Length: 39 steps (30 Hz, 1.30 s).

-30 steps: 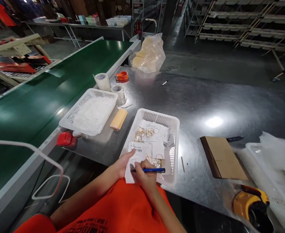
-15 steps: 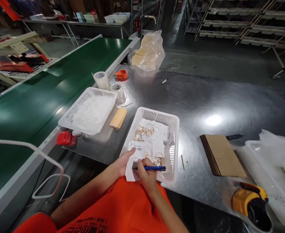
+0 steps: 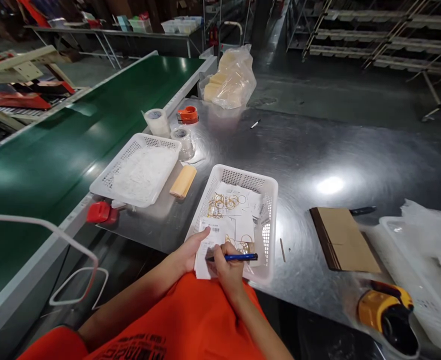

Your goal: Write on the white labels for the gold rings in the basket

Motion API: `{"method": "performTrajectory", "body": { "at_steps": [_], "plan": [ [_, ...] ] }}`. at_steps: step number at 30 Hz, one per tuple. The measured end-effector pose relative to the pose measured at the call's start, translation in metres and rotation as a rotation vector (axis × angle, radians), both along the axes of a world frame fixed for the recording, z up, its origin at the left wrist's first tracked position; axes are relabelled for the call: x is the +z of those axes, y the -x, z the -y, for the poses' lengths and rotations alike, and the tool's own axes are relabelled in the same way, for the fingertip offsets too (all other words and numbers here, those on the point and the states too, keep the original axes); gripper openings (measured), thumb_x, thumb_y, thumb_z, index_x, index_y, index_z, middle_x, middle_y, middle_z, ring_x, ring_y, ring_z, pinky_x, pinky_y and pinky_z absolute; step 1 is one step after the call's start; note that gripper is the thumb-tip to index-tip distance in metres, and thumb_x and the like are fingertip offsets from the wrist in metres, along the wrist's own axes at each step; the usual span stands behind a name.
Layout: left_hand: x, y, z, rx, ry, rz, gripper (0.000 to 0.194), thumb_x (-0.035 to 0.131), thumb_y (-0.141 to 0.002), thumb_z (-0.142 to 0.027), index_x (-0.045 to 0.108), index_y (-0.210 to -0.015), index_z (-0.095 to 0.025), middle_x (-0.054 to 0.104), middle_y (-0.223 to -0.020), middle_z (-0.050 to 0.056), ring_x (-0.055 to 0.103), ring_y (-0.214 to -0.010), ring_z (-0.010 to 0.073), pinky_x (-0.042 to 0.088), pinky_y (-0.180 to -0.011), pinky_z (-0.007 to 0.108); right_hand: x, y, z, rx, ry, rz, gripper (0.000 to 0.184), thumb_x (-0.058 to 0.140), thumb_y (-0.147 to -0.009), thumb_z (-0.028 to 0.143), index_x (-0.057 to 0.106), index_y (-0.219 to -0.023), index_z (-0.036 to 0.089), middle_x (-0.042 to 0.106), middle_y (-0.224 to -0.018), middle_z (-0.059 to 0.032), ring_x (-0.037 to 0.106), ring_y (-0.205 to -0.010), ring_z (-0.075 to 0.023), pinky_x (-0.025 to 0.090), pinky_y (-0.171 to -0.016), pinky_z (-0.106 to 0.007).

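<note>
My left hand (image 3: 191, 251) grips a printed paper slip (image 3: 204, 267) with a barcode, thumb on top, at the near edge of a white perforated basket (image 3: 273, 215). In my right hand (image 3: 228, 267) is a blue pen (image 3: 241, 257), its tip at the lower part of the slip. Inside the basket lie more printed papers (image 3: 245, 227) and several yellowish rubber bands (image 3: 224, 201). My right fingers partly cover the slip, and the writing under the pen is too small to read.
Left of the basket are a second white basket (image 3: 100, 187), a tan paper bundle (image 3: 183, 182), clear tape rolls (image 3: 156, 122) and a red tape dispenser (image 3: 101, 213). Rightward lie brown cardboard (image 3: 346, 240), a yellow tape dispenser (image 3: 374, 307) and a plastic-filled bin (image 3: 389, 225). A green conveyor (image 3: 104, 120) runs alongside.
The pen and my right hand have shifted very slightly to the right. My left hand keeps its hold on the slip, and the objects on the table stay in place.
</note>
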<state>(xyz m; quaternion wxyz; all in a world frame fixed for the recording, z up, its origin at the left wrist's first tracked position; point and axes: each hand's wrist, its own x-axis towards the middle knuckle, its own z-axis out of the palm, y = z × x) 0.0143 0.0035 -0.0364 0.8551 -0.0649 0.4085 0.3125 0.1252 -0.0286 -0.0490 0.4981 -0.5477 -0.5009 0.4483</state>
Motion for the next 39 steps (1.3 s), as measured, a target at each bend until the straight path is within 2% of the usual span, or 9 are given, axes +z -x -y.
{"method": "performTrajectory", "body": {
  "at_steps": [4,9,18,25,31,36,37,39],
  "plan": [
    [-0.001,0.000,-0.001,-0.001,0.000,-0.013,0.052,0.041,-0.092,-0.042,0.052,-0.125,-0.003,0.070,-0.095,0.017,0.068,-0.087,0.0273,0.048,-0.085,0.037,0.001,0.001,-0.001,0.024,0.010,-0.016,0.041,0.052,-0.081,0.035,0.026,-0.051,0.022,0.030,-0.047,0.0066,0.031,-0.046,-0.0090,0.030,-0.047,-0.025],
    [0.000,0.001,0.000,-0.012,0.010,-0.009,0.050,0.041,-0.092,-0.043,0.054,-0.124,-0.006,0.071,-0.095,0.016,0.068,-0.086,0.0268,0.048,-0.084,0.037,0.005,0.001,0.000,0.004,0.030,-0.024,0.042,0.051,-0.081,0.035,0.025,-0.051,0.022,0.028,-0.047,0.0069,0.030,-0.046,-0.0085,0.030,-0.047,-0.024],
    [0.001,0.002,0.000,-0.028,0.020,-0.082,0.051,0.039,-0.093,-0.043,0.055,-0.120,-0.003,0.071,-0.085,0.015,0.068,-0.078,0.0251,0.049,-0.079,0.034,-0.001,0.001,0.000,0.007,0.010,0.001,0.042,0.050,-0.083,0.035,0.026,-0.052,0.022,0.031,-0.048,0.0065,0.032,-0.047,-0.0092,0.031,-0.049,-0.025],
    [0.002,0.001,-0.001,-0.023,0.021,-0.048,0.051,0.037,-0.093,-0.043,0.054,-0.121,-0.003,0.071,-0.090,0.016,0.068,-0.084,0.0257,0.049,-0.081,0.034,-0.002,-0.001,0.002,0.031,-0.022,0.059,0.040,0.050,-0.084,0.032,0.027,-0.052,0.022,0.031,-0.048,0.0064,0.033,-0.047,-0.0096,0.029,-0.050,-0.026],
    [0.002,0.001,-0.001,-0.016,0.022,-0.062,0.051,0.039,-0.093,-0.042,0.054,-0.121,-0.002,0.071,-0.092,0.016,0.068,-0.085,0.0262,0.048,-0.082,0.034,-0.011,0.000,0.001,0.021,-0.049,0.011,0.043,0.052,-0.082,0.031,0.024,-0.051,0.023,0.029,-0.046,0.0070,0.031,-0.045,-0.0089,0.028,-0.047,-0.025],
    [-0.003,0.002,0.001,0.025,0.021,-0.005,0.051,0.040,-0.093,-0.041,0.054,-0.121,-0.001,0.070,-0.094,0.017,0.068,-0.087,0.0257,0.048,-0.084,0.034,-0.003,0.001,0.006,0.076,-0.069,0.024,0.042,0.051,-0.085,0.030,0.026,-0.051,0.022,0.032,-0.046,0.0071,0.032,-0.044,-0.0079,0.030,-0.047,-0.024],
    [-0.004,0.002,0.001,0.028,0.017,0.018,0.051,0.040,-0.093,-0.041,0.054,-0.121,-0.001,0.070,-0.095,0.018,0.068,-0.087,0.0258,0.048,-0.084,0.034,-0.001,0.001,0.007,0.063,-0.082,0.018,0.043,0.051,-0.085,0.031,0.027,-0.051,0.021,0.033,-0.045,0.0071,0.033,-0.043,-0.0077,0.030,-0.047,-0.024],
    [-0.005,0.005,-0.001,0.020,0.007,0.074,0.051,0.040,-0.093,-0.042,0.055,-0.119,-0.001,0.070,-0.093,0.017,0.068,-0.087,0.0259,0.048,-0.084,0.035,-0.002,-0.005,0.004,-0.050,-0.093,-0.024,0.044,0.054,-0.086,0.033,0.030,-0.051,0.021,0.036,-0.045,0.0066,0.037,-0.044,-0.0082,0.034,-0.049,-0.024]
  ]
}}
